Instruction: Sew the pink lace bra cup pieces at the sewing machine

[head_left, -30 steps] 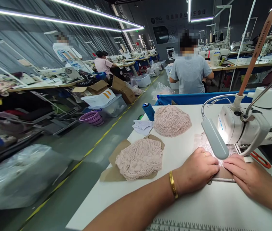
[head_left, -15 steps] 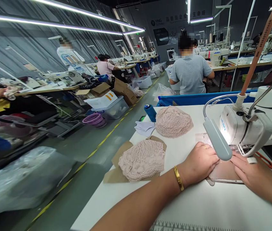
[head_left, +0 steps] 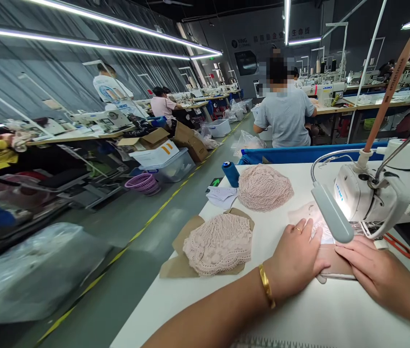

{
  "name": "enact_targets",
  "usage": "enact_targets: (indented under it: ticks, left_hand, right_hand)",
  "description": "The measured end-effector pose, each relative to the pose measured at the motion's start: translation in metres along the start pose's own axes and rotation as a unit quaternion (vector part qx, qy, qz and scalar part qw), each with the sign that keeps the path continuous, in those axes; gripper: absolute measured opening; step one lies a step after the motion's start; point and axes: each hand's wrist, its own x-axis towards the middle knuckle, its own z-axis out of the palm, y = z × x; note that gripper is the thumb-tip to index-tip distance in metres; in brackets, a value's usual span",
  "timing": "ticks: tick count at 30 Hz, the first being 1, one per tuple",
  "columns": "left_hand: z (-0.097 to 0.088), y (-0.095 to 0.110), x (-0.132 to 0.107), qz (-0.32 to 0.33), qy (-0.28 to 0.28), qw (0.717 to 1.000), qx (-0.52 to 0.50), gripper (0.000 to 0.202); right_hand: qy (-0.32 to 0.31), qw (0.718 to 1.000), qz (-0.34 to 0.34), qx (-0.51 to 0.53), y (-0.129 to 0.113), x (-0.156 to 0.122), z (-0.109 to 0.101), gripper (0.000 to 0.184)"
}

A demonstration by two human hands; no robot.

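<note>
A beige-pink fabric piece (head_left: 332, 261) with a pale edge lies flat on the white table under the sewing machine (head_left: 357, 191). My left hand (head_left: 297, 256), wearing a ring and a gold bracelet, rests palm down at its left side, fingers apart. Under those fingertips a sheer pale lace piece (head_left: 301, 212) extends toward the machine. Stretched out flat, the fingers of my right hand (head_left: 373, 268) press on the fabric's right part, close to the presser foot. A grey lamp (head_left: 332, 212) hides part of the needle area.
Left of my hands lie a lace pile (head_left: 219, 244) on brown pieces and another lace pile (head_left: 266, 187). Blue thread (head_left: 230, 174) stands behind. Orange-handled snips (head_left: 400, 246) lie right of the needle area. A ruler (head_left: 263, 342) runs along the front. Co-workers sit beyond.
My left hand has shifted left and its fingers have spread, showing more of the pale lace. My right hand has moved slightly left. The view has shifted a little.
</note>
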Motion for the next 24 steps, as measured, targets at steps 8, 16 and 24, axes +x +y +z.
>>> enact_targets:
  ticks: [8,16,24]
  left_hand:
    - [-0.014,-0.018,-0.008,-0.003,0.080,0.997,-0.011,0.015]
    - [0.014,-0.035,0.012,-0.051,0.085,0.985,-0.140,0.012]
    - [0.022,-0.025,0.013,-0.044,0.092,0.966,-0.236,0.014]
  right_hand:
    - [-0.082,0.993,-0.059,0.055,-0.025,0.013,-0.006,0.039]
    - [-0.150,0.969,-0.083,0.180,-0.041,0.014,-0.027,0.032]
    - [-0.222,0.935,-0.082,0.265,-0.052,0.021,-0.046,0.016]
